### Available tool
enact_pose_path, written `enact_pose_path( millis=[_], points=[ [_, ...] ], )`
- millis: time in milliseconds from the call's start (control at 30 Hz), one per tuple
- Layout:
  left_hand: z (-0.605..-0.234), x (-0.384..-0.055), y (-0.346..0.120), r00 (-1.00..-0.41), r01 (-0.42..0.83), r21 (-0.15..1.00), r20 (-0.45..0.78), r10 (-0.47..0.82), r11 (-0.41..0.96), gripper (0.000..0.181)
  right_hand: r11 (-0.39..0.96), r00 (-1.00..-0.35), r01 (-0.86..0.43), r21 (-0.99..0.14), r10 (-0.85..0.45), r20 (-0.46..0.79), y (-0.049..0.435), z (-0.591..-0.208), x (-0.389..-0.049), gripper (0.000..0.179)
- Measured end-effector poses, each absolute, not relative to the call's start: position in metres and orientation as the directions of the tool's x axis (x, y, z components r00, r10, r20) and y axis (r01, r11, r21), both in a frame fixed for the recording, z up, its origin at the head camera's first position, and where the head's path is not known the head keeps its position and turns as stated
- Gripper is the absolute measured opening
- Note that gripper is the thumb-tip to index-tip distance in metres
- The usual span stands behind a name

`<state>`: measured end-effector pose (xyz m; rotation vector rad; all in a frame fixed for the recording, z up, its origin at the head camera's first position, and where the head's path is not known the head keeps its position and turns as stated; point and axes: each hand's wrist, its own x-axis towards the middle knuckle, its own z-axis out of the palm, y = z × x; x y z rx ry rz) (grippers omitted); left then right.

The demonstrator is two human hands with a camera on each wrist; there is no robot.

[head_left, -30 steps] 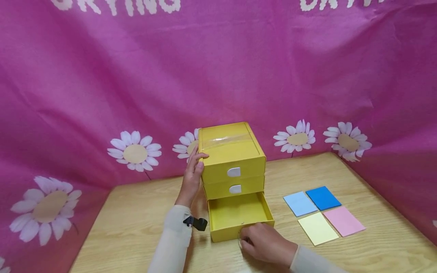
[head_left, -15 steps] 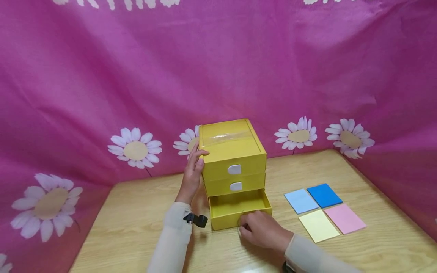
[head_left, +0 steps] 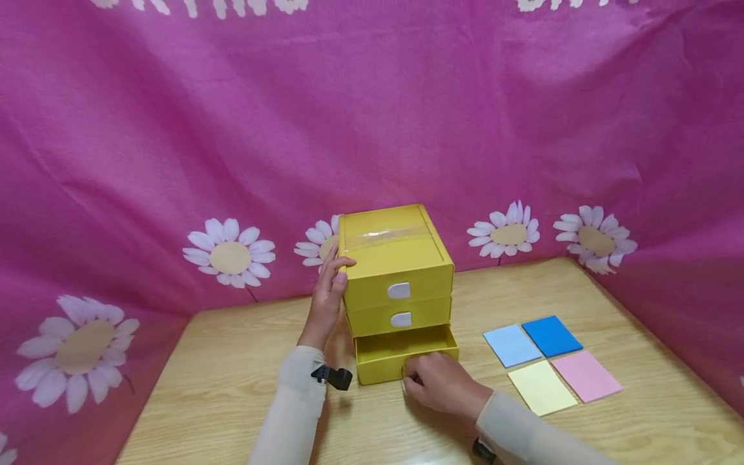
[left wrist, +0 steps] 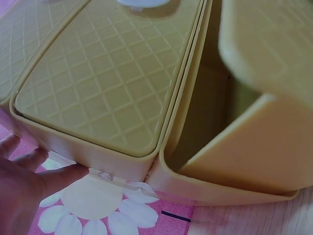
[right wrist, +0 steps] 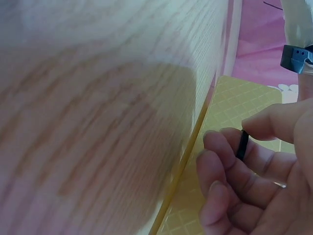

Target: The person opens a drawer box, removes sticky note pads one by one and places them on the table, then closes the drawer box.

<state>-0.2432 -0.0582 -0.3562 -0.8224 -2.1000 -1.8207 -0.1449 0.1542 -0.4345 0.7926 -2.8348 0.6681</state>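
Observation:
A yellow three-drawer box (head_left: 395,242) stands mid-table with a strip of clear tape over its top. Its two upper drawers are closed, each with a white tab handle (head_left: 398,291). The bottom drawer (head_left: 378,369) is pulled part way out, and nothing shows inside it. My left hand (head_left: 327,300) rests along the box's left side near the top, fingers extended. In the left wrist view, those fingers (left wrist: 63,178) touch the side wall. My right hand (head_left: 442,384) is at the bottom drawer's front, where thumb and curled fingers pinch its handle (right wrist: 242,144), a thin dark strip in the right wrist view.
Right of the box lie a light blue sticky-note pad (head_left: 512,346), a dark blue pad (head_left: 552,336), a pale yellow pad (head_left: 542,387) and a pink pad (head_left: 587,376). A pink flowered cloth (head_left: 372,116) hangs behind the wooden table (head_left: 232,381) and along its sides.
The bottom drawer has slid further into the box, and my right hand has moved forward with it. My left hand has stayed against the box's side.

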Motion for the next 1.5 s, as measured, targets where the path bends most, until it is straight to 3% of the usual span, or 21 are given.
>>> enact_pose_path(
  millis=[1500],
  points=[
    [-0.355, -0.241, -0.059, -0.818, 0.550, 0.830, 0.514, 0.256, 0.092, 0.031, 0.757, -0.859, -0.510, -0.409, -0.428, 0.280, 0.149, -0.442, -0.178, 0.024]
  ],
)
